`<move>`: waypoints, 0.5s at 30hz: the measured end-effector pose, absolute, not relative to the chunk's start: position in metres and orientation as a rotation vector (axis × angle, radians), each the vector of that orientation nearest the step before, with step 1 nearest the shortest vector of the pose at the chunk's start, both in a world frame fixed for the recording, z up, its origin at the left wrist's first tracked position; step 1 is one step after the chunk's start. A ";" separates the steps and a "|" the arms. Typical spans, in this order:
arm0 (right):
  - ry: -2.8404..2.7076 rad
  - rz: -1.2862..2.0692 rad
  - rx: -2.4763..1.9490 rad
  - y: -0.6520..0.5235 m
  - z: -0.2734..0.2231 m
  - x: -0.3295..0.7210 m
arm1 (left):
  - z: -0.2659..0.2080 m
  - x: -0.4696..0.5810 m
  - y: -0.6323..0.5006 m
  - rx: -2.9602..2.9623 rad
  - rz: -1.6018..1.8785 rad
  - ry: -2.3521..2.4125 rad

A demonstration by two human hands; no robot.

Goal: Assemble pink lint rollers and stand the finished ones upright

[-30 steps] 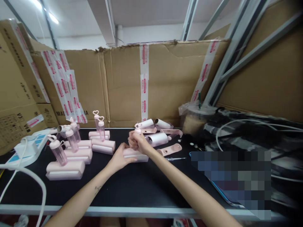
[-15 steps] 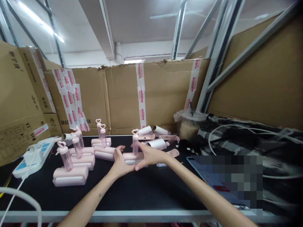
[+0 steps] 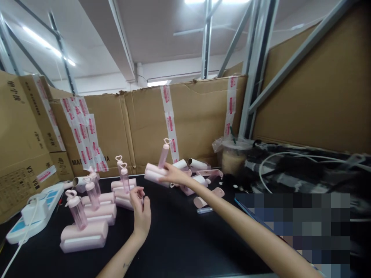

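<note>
My right hand (image 3: 175, 174) grips a pink lint roller (image 3: 154, 172), raised off the black tabletop, its slim clear handle tilted and topped by a heart-shaped loop. My left hand (image 3: 141, 211) holds nothing; its fingers are loosely bent and apart. It is beside a standing lint roller (image 3: 124, 197) and partly covers it. Behind that is another lint roller (image 3: 116, 184). At the left, several more stand in a row with handles upright, the closest being a large pink lint roller (image 3: 84, 236).
White rolls (image 3: 198, 164) and loose pink parts (image 3: 213, 194) lie right of centre. A drink cup (image 3: 233, 156) stands behind them, near a tablet-like device (image 3: 246, 210) and a white cable (image 3: 265, 166). A power strip (image 3: 37, 216) lies left; cardboard (image 3: 147, 123) walls the back.
My right hand has lifted the lint roller up and leftward, tilting it. My left hand has let go of it and drawn back toward me. The view has shifted slightly.
</note>
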State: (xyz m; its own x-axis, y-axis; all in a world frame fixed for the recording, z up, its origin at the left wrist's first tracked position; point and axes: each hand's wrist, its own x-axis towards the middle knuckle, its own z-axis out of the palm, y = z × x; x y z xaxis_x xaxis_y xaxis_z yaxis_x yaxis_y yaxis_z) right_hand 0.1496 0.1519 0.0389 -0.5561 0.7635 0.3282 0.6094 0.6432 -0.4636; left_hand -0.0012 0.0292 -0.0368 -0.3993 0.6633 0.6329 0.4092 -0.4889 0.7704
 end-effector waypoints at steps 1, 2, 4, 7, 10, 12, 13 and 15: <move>-2.340 0.380 -1.104 0.164 0.041 0.139 | -0.036 -0.001 0.029 1.614 1.980 1.459; -2.338 0.361 -1.142 0.175 0.042 0.128 | -0.036 -0.001 0.029 1.632 1.963 1.439; -2.388 0.341 -1.186 0.194 0.037 0.107 | -0.035 0.000 0.030 1.669 1.931 1.392; -2.518 0.329 -1.184 0.212 0.023 0.079 | -0.034 0.000 0.030 1.721 1.900 1.349; -2.611 0.302 -1.147 0.221 0.016 0.060 | -0.034 0.000 0.029 1.757 1.873 1.378; -2.626 0.256 -1.142 0.224 0.018 0.054 | -0.034 0.000 0.029 1.778 1.857 1.406; -2.623 0.227 -1.148 0.223 0.020 0.052 | -0.035 0.000 0.029 1.791 1.846 1.418; -2.598 0.168 -1.167 0.219 0.027 0.056 | -0.035 0.000 0.031 1.818 1.823 1.438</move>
